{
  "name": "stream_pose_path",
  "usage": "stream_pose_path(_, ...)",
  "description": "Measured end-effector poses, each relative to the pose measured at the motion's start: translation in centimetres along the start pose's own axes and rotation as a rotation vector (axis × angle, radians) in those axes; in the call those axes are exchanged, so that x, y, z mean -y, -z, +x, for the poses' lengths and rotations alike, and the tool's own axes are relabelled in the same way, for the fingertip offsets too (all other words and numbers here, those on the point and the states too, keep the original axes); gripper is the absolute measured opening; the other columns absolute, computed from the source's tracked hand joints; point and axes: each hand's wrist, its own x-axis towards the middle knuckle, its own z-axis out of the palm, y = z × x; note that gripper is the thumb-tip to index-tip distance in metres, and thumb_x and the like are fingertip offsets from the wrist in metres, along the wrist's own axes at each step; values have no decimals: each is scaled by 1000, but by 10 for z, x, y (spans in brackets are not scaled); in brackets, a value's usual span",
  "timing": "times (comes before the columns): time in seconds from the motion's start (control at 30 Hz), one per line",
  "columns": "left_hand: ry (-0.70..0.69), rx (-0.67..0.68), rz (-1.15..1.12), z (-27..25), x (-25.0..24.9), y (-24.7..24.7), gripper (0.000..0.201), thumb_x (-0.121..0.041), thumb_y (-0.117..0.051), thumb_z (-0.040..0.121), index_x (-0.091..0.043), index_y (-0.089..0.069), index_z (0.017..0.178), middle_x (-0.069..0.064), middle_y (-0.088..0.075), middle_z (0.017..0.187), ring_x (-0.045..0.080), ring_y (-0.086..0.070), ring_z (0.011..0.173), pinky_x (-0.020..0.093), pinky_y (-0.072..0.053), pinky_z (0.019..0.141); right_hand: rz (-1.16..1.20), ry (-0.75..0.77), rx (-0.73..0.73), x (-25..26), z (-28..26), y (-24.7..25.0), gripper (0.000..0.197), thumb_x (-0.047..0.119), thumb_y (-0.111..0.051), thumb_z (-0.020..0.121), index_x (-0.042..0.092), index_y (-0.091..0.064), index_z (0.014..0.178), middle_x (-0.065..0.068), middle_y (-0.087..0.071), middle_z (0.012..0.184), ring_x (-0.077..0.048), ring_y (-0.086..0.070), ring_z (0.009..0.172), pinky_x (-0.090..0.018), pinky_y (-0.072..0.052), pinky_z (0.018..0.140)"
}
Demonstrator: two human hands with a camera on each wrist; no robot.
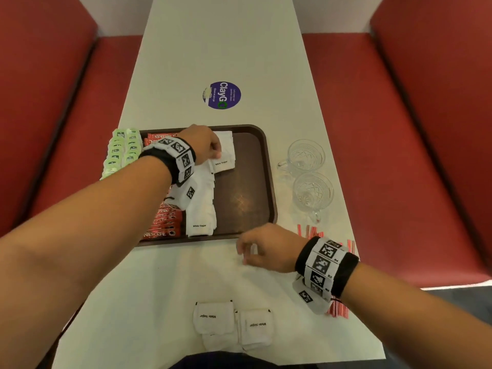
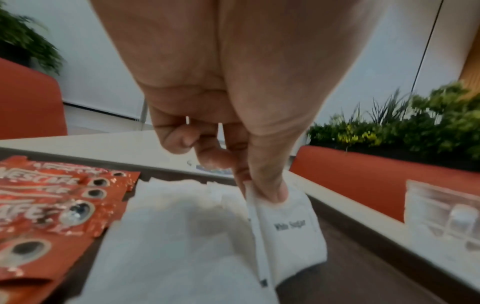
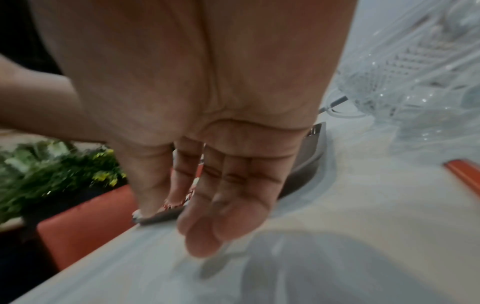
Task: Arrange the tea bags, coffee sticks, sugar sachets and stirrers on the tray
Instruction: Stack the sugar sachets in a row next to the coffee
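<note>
Head view: "White Sugar" sachet (image 1: 223, 158) in L hand (image 1: 203, 143), "Nescafe" sticks (image 1: 162, 225) beside.

Left hand (image 2: 221, 98) pinches sugar sachet (image 2: 288, 232) over tray (image 2: 363, 273), beside coffee sticks (image 2: 52, 205).

A broad black fabric wristband (image 1: 170, 162) is worn on the left wrist, ringed with white square tiles printed with black coded markers. A matching black band with marker tiles (image 1: 326, 265) is worn on the right wrist. Both forearms are left unsleeved.
</note>
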Motion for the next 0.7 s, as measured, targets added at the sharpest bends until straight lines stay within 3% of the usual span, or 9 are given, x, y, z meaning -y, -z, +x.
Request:
stream_pose_path(0.1, 13, 22, 63, 14, -5, -4, 20, -35, -70, 89, -21, -74, 103, -1, -70, 107, 22, -61, 99, 38, -51, 90, -72, -39, 148, 3, -8, -9, 28, 40, -71, 89, 24, -69, 112, 9, -72, 98, -8, -60, 84, -28, -49, 83)
stream_pose_path(0.23, 78, 15, 123, 20, -5, -6, 22, -38, -71, 88, -20, -74, 101, 1, -71, 106, 21, -60, 93, 33, -48, 80, -158, -66, 263, 7, -19, -18, 39, 49, -75, 83, 23, -69, 111, 8, -72, 96, -14, -61, 89, -33, -50, 87)
stream_pose_path(0.37, 51, -28, 190, 16, -18, -12, 32, -46, -70, 86, -17, -70, 98, 3, -69, 102, 26, -62, 98, 35, -50, 83, -203, -62, 293, 13, -27, -28, 58, 59, -78, 75, 23, -63, 118, 9, -63, 96, -14, -55, 84, -32, -48, 79)
stream_pose_path(0.43, 6, 20, 227, 12, -26, -19, 38, -50, -76, 79, -18, -69, 97, 1, -67, 98, 24, -62, 97, 33, -50, 80, -238, -51, 307, 16, -30, -34, 64, 59, -79, 73, 22, -60, 121, 9, -57, 98, -15, -53, 86, -30, -43, 75)
stream_pose_path(0.5, -9, 79, 283, 11, -31, -25, 40, -46, -80, 76, -17, -69, 101, 2, -67, 101, 25, -63, 98, 34, -53, 83, -277, -42, 308, 17, -32, -39, 63, 56, -80, 74, 22, -60, 122, 7, -54, 102, -16, -52, 88, -32, -43, 75)
stream_pose_path(0.63, 27, 75, 303, 8, -34, -26, 30, -26, -75, 84, -12, -70, 111, 7, -70, 106, 28, -65, 100, 39, -55, 88, -303, -40, 293, 17, -32, -46, 52, 46, -79, 79, 19, -61, 120, 0, -56, 110, -20, -54, 91, -34, -46, 76)
stream_pose_path(0.7, 14, 44, 282, 2, -34, -25, 29, -28, -71, 86, -13, -70, 111, 7, -70, 106, 28, -65, 99, 39, -55, 86, -298, -44, 294, 18, -33, -47, 46, 43, -78, 81, 18, -63, 117, 0, -56, 110, -21, -55, 93, -34, -47, 78)
